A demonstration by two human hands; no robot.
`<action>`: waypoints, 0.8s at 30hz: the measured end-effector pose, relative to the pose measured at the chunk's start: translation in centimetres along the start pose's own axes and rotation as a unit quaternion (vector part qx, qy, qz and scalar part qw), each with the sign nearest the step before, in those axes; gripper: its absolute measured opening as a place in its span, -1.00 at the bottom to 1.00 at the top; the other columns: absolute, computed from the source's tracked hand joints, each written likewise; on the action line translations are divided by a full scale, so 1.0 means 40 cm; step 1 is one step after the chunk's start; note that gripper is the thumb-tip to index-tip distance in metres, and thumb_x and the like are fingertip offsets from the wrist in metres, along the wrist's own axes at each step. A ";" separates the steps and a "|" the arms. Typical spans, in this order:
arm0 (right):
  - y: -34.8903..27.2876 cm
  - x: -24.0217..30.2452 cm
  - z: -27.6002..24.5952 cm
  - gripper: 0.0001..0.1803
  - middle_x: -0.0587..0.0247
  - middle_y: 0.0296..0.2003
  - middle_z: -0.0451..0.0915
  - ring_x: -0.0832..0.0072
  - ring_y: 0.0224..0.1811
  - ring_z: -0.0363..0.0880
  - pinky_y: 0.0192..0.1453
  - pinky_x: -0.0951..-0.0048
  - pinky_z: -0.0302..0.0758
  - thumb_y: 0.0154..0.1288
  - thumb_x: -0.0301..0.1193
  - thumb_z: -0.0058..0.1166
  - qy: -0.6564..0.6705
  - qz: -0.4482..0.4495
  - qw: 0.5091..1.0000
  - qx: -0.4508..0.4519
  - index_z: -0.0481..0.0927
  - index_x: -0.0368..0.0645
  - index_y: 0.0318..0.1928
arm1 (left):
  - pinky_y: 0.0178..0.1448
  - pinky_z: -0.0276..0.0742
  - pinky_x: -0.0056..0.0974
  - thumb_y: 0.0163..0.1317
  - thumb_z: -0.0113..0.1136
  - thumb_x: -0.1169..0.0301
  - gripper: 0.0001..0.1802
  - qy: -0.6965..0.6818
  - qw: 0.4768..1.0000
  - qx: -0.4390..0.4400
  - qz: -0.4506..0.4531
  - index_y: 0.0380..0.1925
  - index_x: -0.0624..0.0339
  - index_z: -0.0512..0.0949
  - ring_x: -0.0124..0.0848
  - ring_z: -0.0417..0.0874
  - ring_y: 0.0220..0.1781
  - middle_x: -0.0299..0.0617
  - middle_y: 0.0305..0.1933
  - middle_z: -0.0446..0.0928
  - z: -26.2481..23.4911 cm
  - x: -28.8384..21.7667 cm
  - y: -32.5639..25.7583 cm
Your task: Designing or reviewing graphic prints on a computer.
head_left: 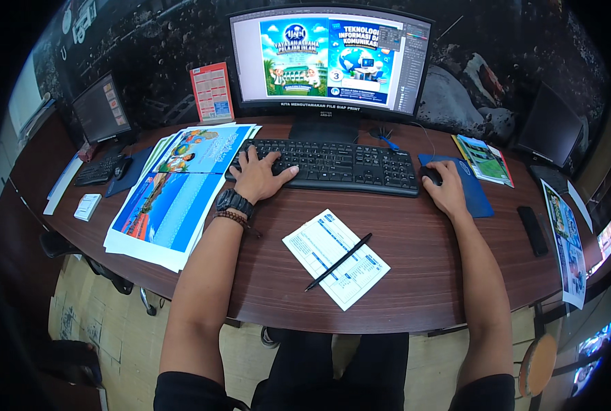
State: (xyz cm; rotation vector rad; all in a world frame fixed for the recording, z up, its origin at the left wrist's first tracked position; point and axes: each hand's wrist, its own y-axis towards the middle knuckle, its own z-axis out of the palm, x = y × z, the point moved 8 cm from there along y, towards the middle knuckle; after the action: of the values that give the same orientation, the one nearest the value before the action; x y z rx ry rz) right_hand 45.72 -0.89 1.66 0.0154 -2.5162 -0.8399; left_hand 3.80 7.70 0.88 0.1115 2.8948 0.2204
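My left hand (259,174) rests on the left end of a black keyboard (346,164), fingers spread over the keys and thumb stretched to the right. A black watch (235,203) and a beaded bracelet circle that wrist. At the keyboard's right end, my right hand (446,186) is wrapped over a black mouse (431,176), partly hidden beneath it, on a blue mouse pad (475,195). Behind the keyboard stands a monitor (329,61) showing two blue poster-like designs side by side. Between my forearms lies a white printed form pad (319,240) with a black pen (339,261) slanted across it.
Colourful printed sheets (175,198) are stacked left of the keyboard, below a red-framed calendar (211,92). A second monitor (101,108) stands far left, another (548,127) far right. A black oblong device (532,231) lies on the right. Printed paper (565,246) overhangs the desk's right edge.
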 end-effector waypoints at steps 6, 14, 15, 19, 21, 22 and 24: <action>0.001 0.006 -0.008 -0.61 0.04 0.01 0.49 0.04 0.09 0.53 0.19 0.17 0.48 0.14 -0.31 0.16 -0.004 -0.006 1.000 0.001 0.62 -0.15 0.00 | 0.50 -0.20 0.43 0.15 0.15 -0.37 -0.05 -0.036 0.998 -0.044 0.002 0.42 -0.04 0.32 0.27 -0.11 0.57 0.31 0.52 0.00 -0.019 0.054 -0.015; -0.001 0.007 -0.008 -0.61 0.04 -0.01 0.50 0.04 0.08 0.53 0.18 0.17 0.48 0.15 -0.31 0.16 0.001 -0.013 1.000 0.000 0.62 -0.16 -0.01 | 0.49 -0.03 0.35 0.14 0.17 -0.37 0.00 -0.015 0.999 -0.031 -0.027 0.45 -0.02 0.26 0.17 0.00 0.57 0.27 0.50 0.09 -0.013 0.073 -0.016; 0.000 0.007 -0.006 -0.61 0.03 -0.01 0.50 0.04 0.07 0.54 0.18 0.17 0.48 0.15 -0.32 0.16 0.001 -0.016 1.000 -0.001 0.62 -0.17 -0.01 | 0.49 -0.04 0.35 0.14 0.17 -0.37 -0.01 -0.014 0.999 -0.029 -0.026 0.45 -0.03 0.26 0.17 0.00 0.57 0.27 0.50 0.10 -0.011 0.073 -0.016; 0.000 0.003 -0.004 -0.62 0.02 -0.01 0.50 0.03 0.06 0.54 0.18 0.16 0.48 0.14 -0.32 0.16 0.005 -0.021 1.000 -0.003 0.62 -0.17 -0.01 | 0.50 -0.06 0.34 0.15 0.16 -0.37 -0.01 -0.015 0.999 -0.026 -0.025 0.45 -0.04 0.27 0.17 -0.01 0.57 0.27 0.50 0.10 -0.009 0.071 -0.016; 0.000 0.001 -0.004 -0.62 0.01 -0.02 0.50 0.03 0.06 0.54 0.18 0.16 0.48 0.14 -0.32 0.16 0.005 -0.018 1.000 -0.003 0.62 -0.17 -0.02 | 0.50 -0.07 0.34 0.15 0.16 -0.37 -0.01 -0.016 0.999 -0.025 -0.024 0.45 -0.04 0.27 0.16 -0.01 0.57 0.27 0.50 0.09 -0.008 0.070 -0.017; 0.001 0.000 -0.004 -0.62 0.01 -0.02 0.50 0.02 0.07 0.53 0.17 0.16 0.48 0.14 -0.32 0.16 0.005 -0.016 1.000 -0.002 0.62 -0.17 -0.02 | 0.51 -0.07 0.34 0.15 0.16 -0.37 -0.01 -0.018 0.999 -0.024 -0.025 0.45 -0.04 0.27 0.16 -0.01 0.57 0.27 0.51 0.09 -0.008 0.070 -0.017; 0.000 -0.001 -0.003 -0.62 0.01 -0.02 0.50 0.02 0.07 0.53 0.17 0.16 0.48 0.14 -0.32 0.16 0.002 -0.018 1.000 -0.003 0.62 -0.16 -0.02 | 0.51 -0.08 0.34 0.15 0.15 -0.37 -0.01 -0.016 0.999 -0.025 -0.024 0.45 -0.04 0.27 0.16 -0.01 0.57 0.27 0.51 0.09 -0.008 0.071 -0.018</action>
State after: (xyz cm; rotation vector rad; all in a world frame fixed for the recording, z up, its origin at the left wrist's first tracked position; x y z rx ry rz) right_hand 45.81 -0.96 1.73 0.0604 -2.5166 -0.8616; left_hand 0.93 7.23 0.43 0.0356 2.8543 0.2788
